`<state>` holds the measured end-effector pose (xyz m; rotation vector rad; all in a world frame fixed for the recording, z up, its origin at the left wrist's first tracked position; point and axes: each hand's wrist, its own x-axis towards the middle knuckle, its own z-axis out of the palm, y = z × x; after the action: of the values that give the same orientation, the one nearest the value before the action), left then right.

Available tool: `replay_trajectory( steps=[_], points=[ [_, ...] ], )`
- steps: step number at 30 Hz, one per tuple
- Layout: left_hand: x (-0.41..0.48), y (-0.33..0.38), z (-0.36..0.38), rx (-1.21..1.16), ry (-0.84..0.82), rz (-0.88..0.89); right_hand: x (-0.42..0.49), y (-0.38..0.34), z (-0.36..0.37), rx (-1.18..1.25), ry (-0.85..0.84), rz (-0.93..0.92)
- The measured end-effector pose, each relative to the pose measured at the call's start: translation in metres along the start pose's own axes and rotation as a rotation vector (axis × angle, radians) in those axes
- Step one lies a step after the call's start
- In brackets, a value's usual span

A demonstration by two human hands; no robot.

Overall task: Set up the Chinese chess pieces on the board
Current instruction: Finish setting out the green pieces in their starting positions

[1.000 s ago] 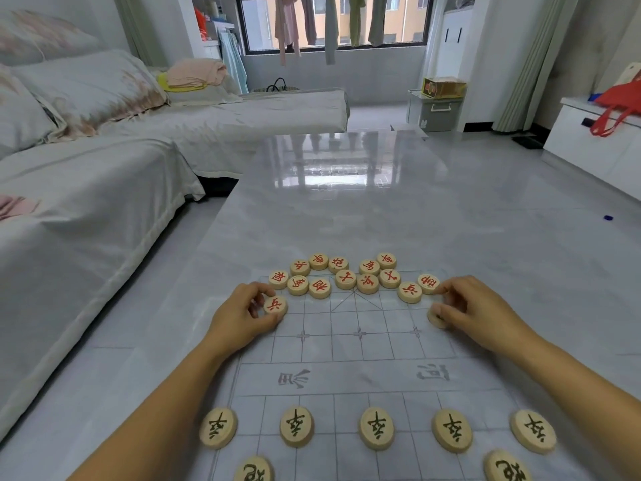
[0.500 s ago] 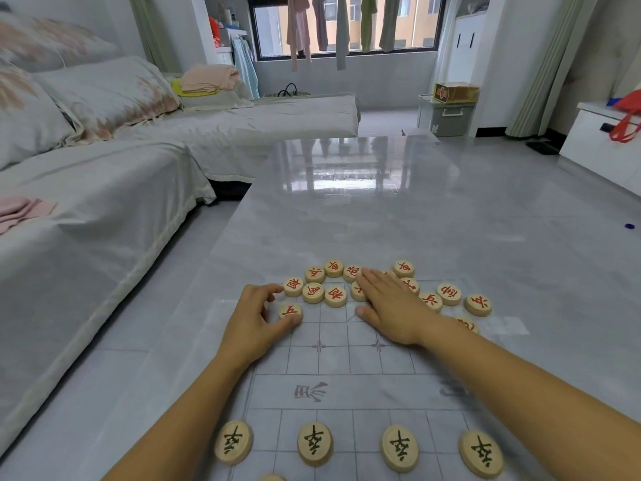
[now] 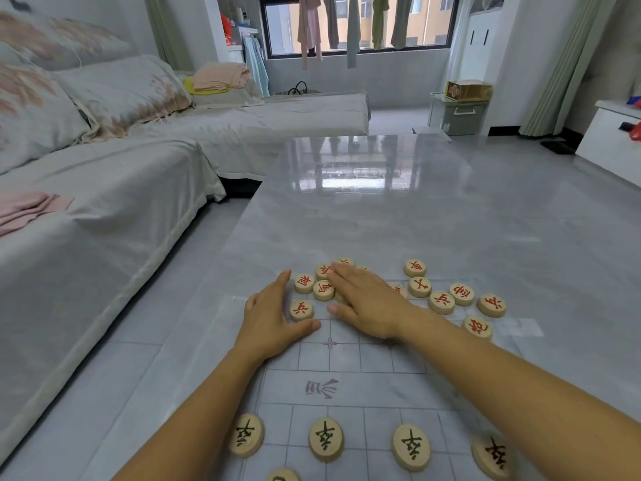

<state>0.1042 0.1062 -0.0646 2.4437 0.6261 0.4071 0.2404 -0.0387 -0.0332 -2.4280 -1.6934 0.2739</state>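
Observation:
A thin grey chess board (image 3: 347,390) lies on the glossy table. Several round wooden pieces with red characters (image 3: 440,302) cluster at the board's far edge. A row of black-character pieces (image 3: 326,439) stands near me. My left hand (image 3: 270,317) lies flat with straight fingers, cupped round the left side of a red soldier piece (image 3: 301,309), thumb below it. My right hand (image 3: 364,296) lies flat, palm down, over the middle of the red cluster and hides several pieces.
The grey marble table (image 3: 416,210) stretches far ahead. A sofa with a grey cover (image 3: 104,210) runs along the left, with a narrow floor gap beside the table. A white cabinet (image 3: 610,140) stands at the far right.
My right hand came from the cluster's right end to its middle and now lies flat on the pieces. My left hand's fingers straightened beside the soldier piece. The camera moved closer.

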Motion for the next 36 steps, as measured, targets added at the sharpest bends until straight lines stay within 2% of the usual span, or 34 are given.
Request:
replay_trajectory(
  steps=[8, 12, 14, 19, 22, 28, 31, 36],
  points=[
    [0.0, -0.004, 0.001, -0.02, 0.022, 0.042, -0.005, -0.017, 0.021, -0.039, -0.058, -0.098],
    [0.001, -0.004, 0.002, -0.028, 0.073, 0.044, -0.029, -0.021, 0.007, 0.113, -0.06, -0.12],
    [0.002, -0.005, 0.002, -0.02, 0.062, 0.051, -0.033, -0.01, -0.007, 0.241, 0.034, -0.02],
    [0.003, -0.006, 0.001, 0.03, 0.033, 0.075, -0.047, 0.062, -0.033, 0.553, 0.356, 0.399],
    [0.003, -0.005, 0.001, 0.023, 0.034, 0.066, -0.064, 0.09, -0.038, 0.483, 0.432, 0.45],
    [0.002, -0.004, 0.001, -0.074, 0.092, 0.054, -0.084, 0.096, -0.032, 0.393, 0.326, 0.356],
    [0.002, -0.002, 0.0, -0.075, 0.091, 0.059, -0.088, 0.106, -0.028, 0.307, 0.35, 0.432],
    [0.003, -0.004, 0.001, -0.059, 0.086, 0.067, -0.061, 0.103, -0.021, 0.163, 0.22, 0.452]
  ],
)
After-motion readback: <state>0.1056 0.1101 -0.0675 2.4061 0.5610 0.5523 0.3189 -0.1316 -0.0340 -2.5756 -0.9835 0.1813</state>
